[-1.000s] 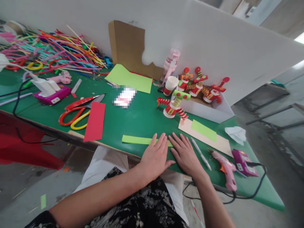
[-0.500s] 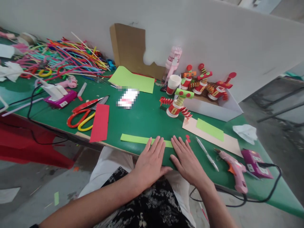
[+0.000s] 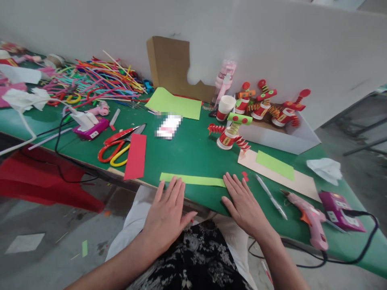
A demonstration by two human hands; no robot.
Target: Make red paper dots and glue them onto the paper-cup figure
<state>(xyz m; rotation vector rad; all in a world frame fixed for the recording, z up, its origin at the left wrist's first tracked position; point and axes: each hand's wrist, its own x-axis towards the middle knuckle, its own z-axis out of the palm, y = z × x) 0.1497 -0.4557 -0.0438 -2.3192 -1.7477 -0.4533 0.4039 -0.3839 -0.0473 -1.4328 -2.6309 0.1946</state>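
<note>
A long, narrow light-green paper strip (image 3: 201, 180) lies flat near the front edge of the green table. My left hand (image 3: 169, 205) rests with fingers extended on the strip's left part, its thumb out to the side. Flat at the strip's right end, my right hand (image 3: 243, 201) covers its tip. Small red paper pieces (image 3: 244, 175) are just beyond the right fingers, and a white pen (image 3: 272, 197) lies to their right. Left of the strip is a red paper rectangle (image 3: 135, 157), partly over the scissors (image 3: 113, 151).
A paper-cup figure (image 3: 226, 137) stands behind the strip; more are in a white box (image 3: 275, 137). A pink glue gun (image 3: 313, 221) and purple power socket (image 3: 340, 211) sit at right. Pipe cleaners (image 3: 102, 78) pile up back left. Green paper (image 3: 175, 104) leans near cardboard (image 3: 169, 64).
My left hand has slid leftward along the green strip, from its middle toward its left end. My right hand stays at the right end. The whole view has shifted slightly.
</note>
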